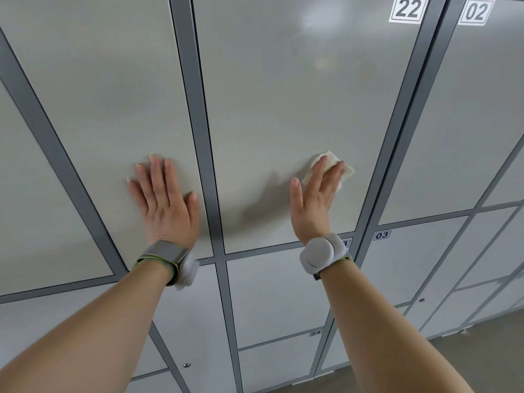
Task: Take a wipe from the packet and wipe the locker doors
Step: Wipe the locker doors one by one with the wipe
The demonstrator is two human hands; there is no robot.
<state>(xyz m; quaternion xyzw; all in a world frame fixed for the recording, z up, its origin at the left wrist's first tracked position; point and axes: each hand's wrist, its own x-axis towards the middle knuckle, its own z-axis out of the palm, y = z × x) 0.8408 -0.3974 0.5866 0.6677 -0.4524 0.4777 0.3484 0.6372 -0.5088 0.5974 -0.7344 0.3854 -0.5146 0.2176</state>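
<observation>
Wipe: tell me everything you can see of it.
The wipe is a small, off-white, crumpled sheet that looks soft and cloth-like. It lies against the pale grey door marked 22, in its lower right part. The right hand presses it there with straight fingers, thumb spread clear. The fingers hide most of it; one corner pokes out above the fingertips, another to their right. Whether it is damp cannot be told.

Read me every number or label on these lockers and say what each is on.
"22": white square sticker, tall grey locker door.
"02": matching sticker, neighbouring tall door.
"03": small label, lower door.
"24": faint tag, bottom door.
Fifth label behind white wristband: mostly hidden.
</observation>
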